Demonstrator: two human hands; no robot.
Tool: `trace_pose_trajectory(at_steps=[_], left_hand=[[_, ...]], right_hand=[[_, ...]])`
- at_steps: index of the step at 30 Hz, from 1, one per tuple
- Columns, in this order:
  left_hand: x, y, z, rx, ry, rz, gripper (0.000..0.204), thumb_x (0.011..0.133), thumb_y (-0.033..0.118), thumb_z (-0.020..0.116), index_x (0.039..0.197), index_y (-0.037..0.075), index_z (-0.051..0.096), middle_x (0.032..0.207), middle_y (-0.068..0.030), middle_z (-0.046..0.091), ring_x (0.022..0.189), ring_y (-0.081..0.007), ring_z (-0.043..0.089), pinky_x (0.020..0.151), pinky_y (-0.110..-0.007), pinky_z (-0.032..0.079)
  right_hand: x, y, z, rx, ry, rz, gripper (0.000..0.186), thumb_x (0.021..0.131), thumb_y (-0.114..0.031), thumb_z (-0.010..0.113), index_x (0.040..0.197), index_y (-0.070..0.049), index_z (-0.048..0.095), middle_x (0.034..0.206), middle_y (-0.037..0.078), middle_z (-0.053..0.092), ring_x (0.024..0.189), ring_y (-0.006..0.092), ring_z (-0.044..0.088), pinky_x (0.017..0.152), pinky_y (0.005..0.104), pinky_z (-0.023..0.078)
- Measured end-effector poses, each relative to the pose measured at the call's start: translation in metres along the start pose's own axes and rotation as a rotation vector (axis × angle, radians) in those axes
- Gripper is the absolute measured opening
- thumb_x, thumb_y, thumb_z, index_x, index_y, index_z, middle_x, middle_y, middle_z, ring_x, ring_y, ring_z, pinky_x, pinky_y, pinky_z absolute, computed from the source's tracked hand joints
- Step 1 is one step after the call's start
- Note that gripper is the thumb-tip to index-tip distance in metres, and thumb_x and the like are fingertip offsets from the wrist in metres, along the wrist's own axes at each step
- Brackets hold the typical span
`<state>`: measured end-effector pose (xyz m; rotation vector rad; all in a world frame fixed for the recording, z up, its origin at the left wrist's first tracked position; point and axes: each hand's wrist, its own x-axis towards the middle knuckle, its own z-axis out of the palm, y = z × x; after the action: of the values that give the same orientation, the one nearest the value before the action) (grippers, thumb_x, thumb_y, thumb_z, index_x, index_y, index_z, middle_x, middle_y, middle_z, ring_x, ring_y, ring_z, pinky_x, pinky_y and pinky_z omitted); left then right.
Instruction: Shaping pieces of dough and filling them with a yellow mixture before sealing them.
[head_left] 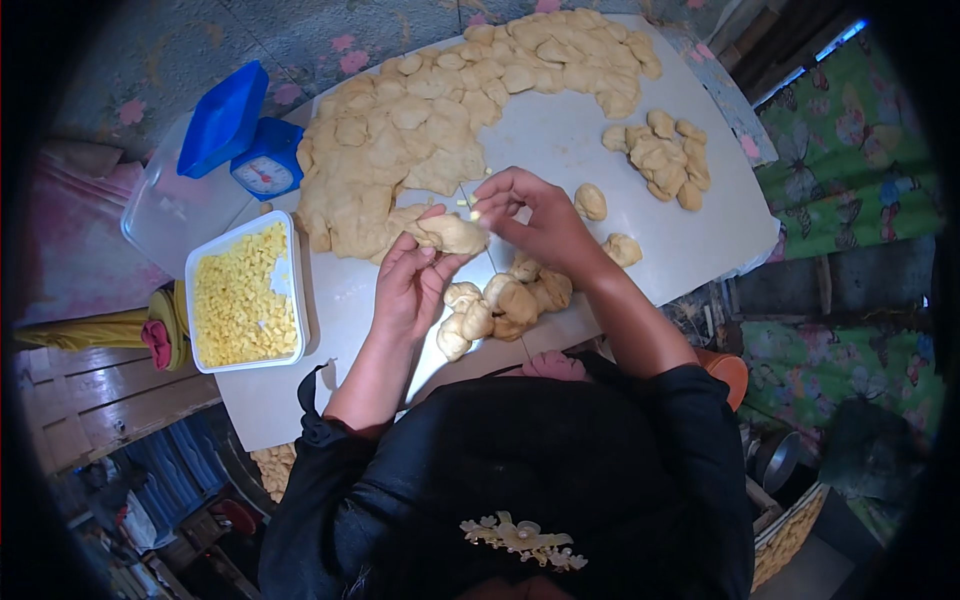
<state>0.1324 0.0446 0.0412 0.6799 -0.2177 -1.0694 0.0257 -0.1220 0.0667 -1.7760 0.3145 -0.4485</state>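
A flattened, oblong piece of dough (450,236) lies across the fingers of my left hand (408,283), which is closed around it. Just to its right, my right hand (540,218) has its fingertips pinched at a small pale yellow cube (474,215) beside the dough. Another yellow bit lies by those fingertips. Below both hands is a cluster of smooth dough balls (512,300), some twisted or folded. A white tub (302,290) of small yellow cubes (240,295) stands left of my left hand. Two single dough balls (590,202) sit right of my right hand.
A wide mass of dough pieces (400,120) spreads over the far and left parts of the pale table (550,130). At the right is a smaller dough pile (668,160). A blue kitchen scale (268,165) with a blue tray (222,120) stands at the far left.
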Motion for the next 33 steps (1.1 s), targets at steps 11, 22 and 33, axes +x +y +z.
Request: trace_pose_trajectory(at_steps=[11,22,33], left_hand=[[-0.012,-0.020,0.031,0.213,-0.064,0.014,0.048,0.096,0.010,0.038,0.140,-0.003,0.024,0.139,-0.0163,0.036,0.126,-0.0242,0.040,0.105,-0.037,0.032],[-0.004,-0.025,0.025,0.880,0.142,0.374,0.029,0.083,-0.003,0.057,0.112,-0.003,0.055,0.111,-0.0085,0.056,0.096,-0.0136,0.056,0.086,-0.025,0.045],[0.003,-0.017,0.054,0.164,-0.018,-0.078,0.032,0.079,-0.010,0.046,0.108,0.002,0.041,0.113,-0.0093,0.044,0.096,-0.0137,0.054,0.090,-0.031,0.048]], right_hand=[[-0.021,-0.018,0.017,-0.264,0.255,-0.156,0.029,0.072,-0.011,0.069,0.098,-0.005,0.057,0.084,0.001,0.060,0.075,0.0106,0.055,0.070,0.0246,0.045],[-0.033,-0.003,0.016,-0.113,0.196,-0.294,0.035,0.075,-0.005,0.059,0.110,-0.005,0.053,0.113,0.016,0.056,0.097,0.0327,0.056,0.082,0.0403,0.045],[-0.044,0.003,-0.005,-0.241,0.143,-0.255,0.040,0.076,-0.006,0.060,0.116,-0.009,0.058,0.116,0.013,0.056,0.094,0.0261,0.054,0.082,0.0370,0.044]])
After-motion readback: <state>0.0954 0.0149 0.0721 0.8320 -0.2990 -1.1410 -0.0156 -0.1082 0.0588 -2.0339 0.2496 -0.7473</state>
